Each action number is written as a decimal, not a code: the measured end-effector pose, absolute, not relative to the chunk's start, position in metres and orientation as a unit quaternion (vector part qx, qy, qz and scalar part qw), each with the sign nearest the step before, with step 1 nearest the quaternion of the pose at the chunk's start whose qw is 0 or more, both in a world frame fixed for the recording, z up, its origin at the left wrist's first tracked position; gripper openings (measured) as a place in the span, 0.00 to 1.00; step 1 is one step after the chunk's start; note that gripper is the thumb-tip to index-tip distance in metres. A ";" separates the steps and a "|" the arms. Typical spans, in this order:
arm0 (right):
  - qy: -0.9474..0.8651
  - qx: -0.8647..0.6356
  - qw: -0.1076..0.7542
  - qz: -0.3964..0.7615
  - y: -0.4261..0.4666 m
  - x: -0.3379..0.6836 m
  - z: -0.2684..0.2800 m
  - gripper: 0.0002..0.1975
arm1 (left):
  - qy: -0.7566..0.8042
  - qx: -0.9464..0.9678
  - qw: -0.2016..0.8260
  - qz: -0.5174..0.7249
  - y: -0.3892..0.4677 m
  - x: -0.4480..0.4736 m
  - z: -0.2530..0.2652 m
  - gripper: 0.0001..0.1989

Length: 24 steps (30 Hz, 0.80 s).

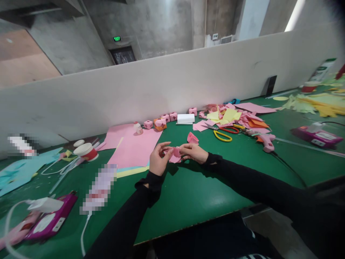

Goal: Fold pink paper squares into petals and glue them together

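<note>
Between my two hands is a small folded piece of pink paper (175,155), held just above the green table. My left hand (159,158) pinches its left side with thumb and fingers. On the right side, the fingertips of my right hand (194,152) close on the same paper. Just beyond my right hand lies another folded pink paper piece (192,138). Large pink sheets (137,147) lie to the left of my hands. A row of small finished-looking pink paper cubes (148,124) stands along the partition, with one orange and pink piece (160,124) among them.
Scissors with yellow and red handles (222,135) lie right of my hands, near a heap of paper scraps (229,115). Further right is a pink glue gun (267,142) with a cord. At left are a paper cup (86,151) and a purple power strip (54,217). A partition (161,86) borders the back.
</note>
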State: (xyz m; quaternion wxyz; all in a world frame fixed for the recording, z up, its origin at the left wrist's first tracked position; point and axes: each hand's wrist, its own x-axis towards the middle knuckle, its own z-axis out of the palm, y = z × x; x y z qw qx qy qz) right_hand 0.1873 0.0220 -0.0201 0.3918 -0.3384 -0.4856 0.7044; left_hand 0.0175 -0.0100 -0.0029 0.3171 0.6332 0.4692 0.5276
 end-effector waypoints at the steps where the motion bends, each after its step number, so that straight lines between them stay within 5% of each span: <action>1: -0.496 -0.341 0.389 0.697 0.022 0.187 -0.020 0.14 | 0.469 0.635 0.315 0.527 -0.010 0.017 -0.003 0.19; 24: -0.632 -0.357 0.393 0.564 0.020 0.186 -0.032 0.19 | 0.465 0.662 0.320 0.494 -0.014 0.021 -0.004 0.17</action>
